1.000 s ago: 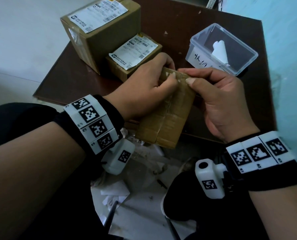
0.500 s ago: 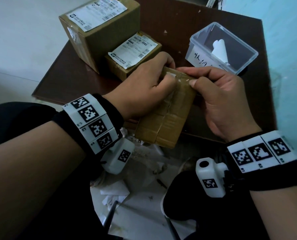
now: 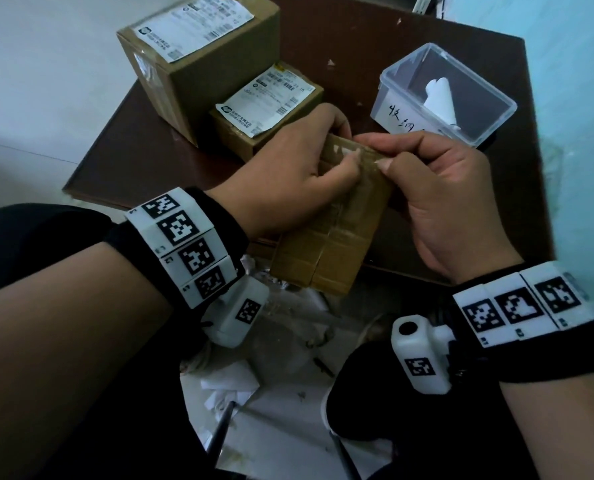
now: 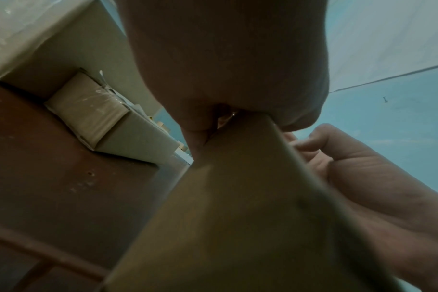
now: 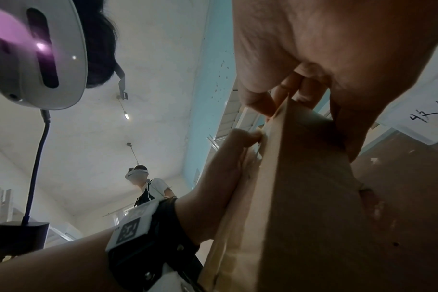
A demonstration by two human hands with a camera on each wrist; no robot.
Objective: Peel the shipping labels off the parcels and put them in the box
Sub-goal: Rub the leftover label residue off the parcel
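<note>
A flat brown cardboard parcel (image 3: pixel 326 247) is held tilted over the near edge of the table. My left hand (image 3: pixel 288 174) grips its upper left side, thumb pressed on the taped top face near white label scraps (image 3: pixel 340 152). My right hand (image 3: pixel 437 188) grips the upper right edge, thumb and forefinger pinching at the top. In the left wrist view the parcel (image 4: pixel 238 217) fills the middle; in the right wrist view the parcel (image 5: pixel 300 197) stands edge-on. A clear plastic box (image 3: pixel 409 95) at the back right holds a rolled white label (image 3: pixel 439 98).
Two more parcels stand at the back left of the dark brown table (image 3: pixel 392 39): a large one (image 3: pixel 198 60) and a small one (image 3: pixel 267 109), each with a white shipping label on top. Paper scraps (image 3: pixel 240 375) lie on the floor below. A blue wall is to the right.
My hands and the parcel have stayed almost in place. My right thumb has shifted slightly along the parcel's top edge near the label scraps.
</note>
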